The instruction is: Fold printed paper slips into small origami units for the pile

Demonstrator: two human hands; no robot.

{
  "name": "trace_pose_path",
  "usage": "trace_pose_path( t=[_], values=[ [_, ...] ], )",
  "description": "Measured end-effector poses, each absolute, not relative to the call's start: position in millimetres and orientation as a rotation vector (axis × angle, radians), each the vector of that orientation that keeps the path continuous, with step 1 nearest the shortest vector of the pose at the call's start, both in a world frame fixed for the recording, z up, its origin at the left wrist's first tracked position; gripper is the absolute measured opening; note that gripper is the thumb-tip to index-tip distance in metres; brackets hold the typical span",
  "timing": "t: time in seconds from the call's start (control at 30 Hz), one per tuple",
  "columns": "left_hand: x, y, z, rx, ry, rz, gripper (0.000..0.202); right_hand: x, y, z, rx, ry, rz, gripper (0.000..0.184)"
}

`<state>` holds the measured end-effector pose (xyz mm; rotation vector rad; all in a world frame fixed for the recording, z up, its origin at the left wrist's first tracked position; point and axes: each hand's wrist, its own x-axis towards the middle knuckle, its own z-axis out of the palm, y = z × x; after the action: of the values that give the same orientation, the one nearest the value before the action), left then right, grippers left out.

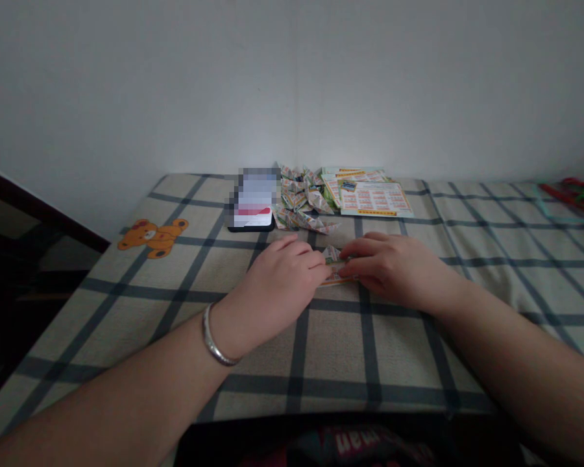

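A small printed paper (333, 275) with folded layers lies on the checked tablecloth, in front of me. My left hand (287, 279) holds its left side, fingers curled and pressed onto it. On the other side, my right hand (394, 269) grips the paper with thumb and fingers bent together. A pointed flap of the paper shows between the two hands; the rest is hidden under my fingers. Just beyond lie several folded paper pieces (316, 201) with the same kind of print. Beside them on the right is a loose pile of flat printed sheets (376, 198).
A phone (254, 219) with a lit, partly blurred screen lies left of the folded pieces. Farther left is a flat orange teddy bear figure (154, 239). Red and green items (581, 198) sit at the far right. A wall (292, 84) borders the table's back edge.
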<state>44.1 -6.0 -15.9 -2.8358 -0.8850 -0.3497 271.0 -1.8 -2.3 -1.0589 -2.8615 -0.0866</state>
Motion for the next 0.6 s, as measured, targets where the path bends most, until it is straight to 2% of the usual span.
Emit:
trace_pose_path(
  t=[0.6],
  values=[
    [33,-1,-6,-2.833,-0.889,-0.257,0.014,287,-1,5,-1.173,-2.8,0.008,0.021]
  ],
)
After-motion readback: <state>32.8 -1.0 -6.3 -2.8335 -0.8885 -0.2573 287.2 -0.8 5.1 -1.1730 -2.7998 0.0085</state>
